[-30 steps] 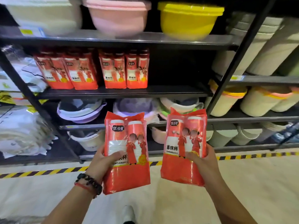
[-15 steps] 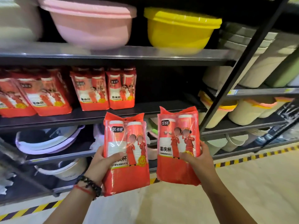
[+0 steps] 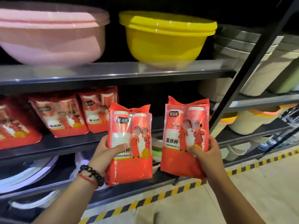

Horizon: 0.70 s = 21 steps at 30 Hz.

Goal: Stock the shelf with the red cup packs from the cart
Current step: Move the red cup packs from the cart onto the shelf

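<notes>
**Two more packs heading for the gap beside the shelved row**

The person is standing at the shelf and holding a red cup pack in each hand. The left hand is gripping the left pack by its left edge, thumb lying across the front. The right hand is clasping the right pack from its lower right side, fingers wrapping the front. Both packs are being held upright, just in front of the shelf edge and to the right of the shelved row, not yet resting on anything.

As a judgement of progress: several packs are already standing on that board, so part of the stocking looks done, while these two are still waiting to go in. The cart is not showing, so how many packs are left cannot be told.

The shelf board is looking dark, flat and smooth. To the right of the shelved row it is lying bare and shadowed, with what appears to be enough room for both packs side by side. Above the row, a pink basin and a yellow basin are sitting on the upper board, leaving headroom that seems ample for upright packs. A slanting black post is bounding the bay further right of the row.
</notes>
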Each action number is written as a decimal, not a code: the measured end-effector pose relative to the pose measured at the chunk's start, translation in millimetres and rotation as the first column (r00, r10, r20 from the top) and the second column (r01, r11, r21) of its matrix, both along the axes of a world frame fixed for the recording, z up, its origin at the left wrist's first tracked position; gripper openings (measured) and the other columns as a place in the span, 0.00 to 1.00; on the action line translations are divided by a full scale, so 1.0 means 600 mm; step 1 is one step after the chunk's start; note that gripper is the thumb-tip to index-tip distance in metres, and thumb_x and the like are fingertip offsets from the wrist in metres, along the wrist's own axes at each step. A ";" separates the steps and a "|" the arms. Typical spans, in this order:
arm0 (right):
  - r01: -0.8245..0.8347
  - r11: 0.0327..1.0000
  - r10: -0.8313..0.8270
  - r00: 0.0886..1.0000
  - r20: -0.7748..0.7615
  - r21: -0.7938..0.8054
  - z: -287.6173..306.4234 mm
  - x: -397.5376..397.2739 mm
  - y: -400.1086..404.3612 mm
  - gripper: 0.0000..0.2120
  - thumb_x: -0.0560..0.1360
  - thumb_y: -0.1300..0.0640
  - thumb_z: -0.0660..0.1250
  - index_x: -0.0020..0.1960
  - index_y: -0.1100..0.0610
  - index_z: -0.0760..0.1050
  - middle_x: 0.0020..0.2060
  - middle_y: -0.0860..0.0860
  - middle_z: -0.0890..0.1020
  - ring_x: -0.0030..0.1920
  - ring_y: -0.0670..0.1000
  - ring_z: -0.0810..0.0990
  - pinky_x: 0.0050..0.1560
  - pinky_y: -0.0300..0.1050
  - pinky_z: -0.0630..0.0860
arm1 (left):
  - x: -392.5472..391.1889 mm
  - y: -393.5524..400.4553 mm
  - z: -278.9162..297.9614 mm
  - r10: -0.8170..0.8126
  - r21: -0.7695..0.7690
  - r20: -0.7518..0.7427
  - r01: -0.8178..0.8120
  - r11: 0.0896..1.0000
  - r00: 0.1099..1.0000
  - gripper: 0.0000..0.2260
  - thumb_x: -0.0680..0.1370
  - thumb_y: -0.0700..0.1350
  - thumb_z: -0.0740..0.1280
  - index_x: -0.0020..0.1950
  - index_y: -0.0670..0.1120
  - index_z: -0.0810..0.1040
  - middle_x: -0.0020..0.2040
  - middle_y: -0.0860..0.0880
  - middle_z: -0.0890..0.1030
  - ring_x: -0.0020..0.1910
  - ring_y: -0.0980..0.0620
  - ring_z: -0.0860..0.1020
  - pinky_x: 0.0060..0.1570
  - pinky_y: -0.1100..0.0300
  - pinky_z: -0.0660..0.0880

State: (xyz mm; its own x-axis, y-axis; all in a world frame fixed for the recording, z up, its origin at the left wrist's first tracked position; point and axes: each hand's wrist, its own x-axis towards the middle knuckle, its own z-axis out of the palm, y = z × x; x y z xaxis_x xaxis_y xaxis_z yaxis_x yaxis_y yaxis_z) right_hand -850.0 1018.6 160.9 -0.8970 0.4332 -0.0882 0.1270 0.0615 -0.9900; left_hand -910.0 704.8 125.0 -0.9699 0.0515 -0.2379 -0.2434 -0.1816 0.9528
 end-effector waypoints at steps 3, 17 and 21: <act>-0.029 0.999 0.029 1.000 -0.006 -0.028 -0.009 -0.070 0.048 0.36 0.58 0.52 0.78 0.64 0.49 0.71 0.53 0.49 0.83 0.50 0.51 0.84 0.44 0.49 0.81 | -0.055 0.045 0.007 0.021 -0.022 -0.028 -0.022 1.000 0.999 0.46 0.49 0.56 0.84 0.64 0.49 0.74 0.54 0.45 0.85 0.51 0.44 0.84 0.49 0.45 0.80; -0.213 0.971 0.209 0.977 -0.045 -0.111 -0.032 -0.327 0.191 0.27 0.62 0.57 0.79 0.58 0.50 0.75 0.50 0.51 0.85 0.45 0.51 0.86 0.41 0.47 0.81 | -0.238 0.182 -0.008 0.185 0.046 -0.025 -0.183 0.982 0.982 0.43 0.53 0.48 0.84 0.64 0.42 0.73 0.55 0.39 0.83 0.48 0.43 0.84 0.44 0.51 0.81; -0.203 0.975 0.197 0.978 -0.073 -0.093 -0.048 -0.377 0.196 0.29 0.62 0.57 0.78 0.61 0.52 0.74 0.52 0.52 0.84 0.48 0.52 0.85 0.42 0.45 0.80 | -0.283 0.193 -0.011 0.213 0.044 -0.032 -0.211 0.976 0.977 0.31 0.61 0.35 0.78 0.62 0.38 0.73 0.55 0.37 0.82 0.43 0.48 0.84 0.38 0.56 0.81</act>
